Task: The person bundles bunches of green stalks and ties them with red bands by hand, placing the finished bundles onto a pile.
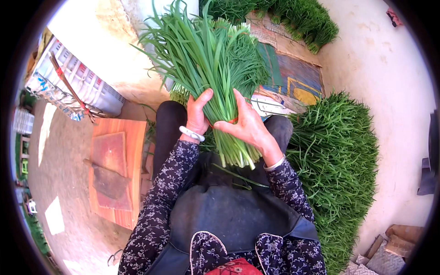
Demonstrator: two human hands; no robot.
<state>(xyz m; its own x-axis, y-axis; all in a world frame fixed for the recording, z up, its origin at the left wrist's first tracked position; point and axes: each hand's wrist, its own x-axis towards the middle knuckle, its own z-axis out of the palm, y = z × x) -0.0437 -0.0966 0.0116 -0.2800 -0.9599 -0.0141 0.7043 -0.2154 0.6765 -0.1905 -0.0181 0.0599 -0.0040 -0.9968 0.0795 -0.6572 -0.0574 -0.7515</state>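
Both my hands grip a bundle of Chinese chives (pixel 220 99), tilted over my lap with its leaf tips away from me and its pale cut ends toward me. My left hand (pixel 198 111) clasps the bundle's left side, thumb on top. On the right side, my right hand (pixel 245 123) spreads its thumb across the stems beside a red tie (pixel 233 120) around them. How far the tie circles the bundle is hidden. A dark apron (pixel 227 213) covers my lap, and a few loose chive leaves (pixel 240 177) lie on it.
A large heap of chives (pixel 337 172) lies to my right. Tied bunches (pixel 245 62) sit ahead, and more chives (pixel 302 20) line the far wall. At left, a cleaver (pixel 110 180) rests on a red board (pixel 110 147) atop a wooden surface (pixel 135 165), near a white plastic crate (pixel 82 82).
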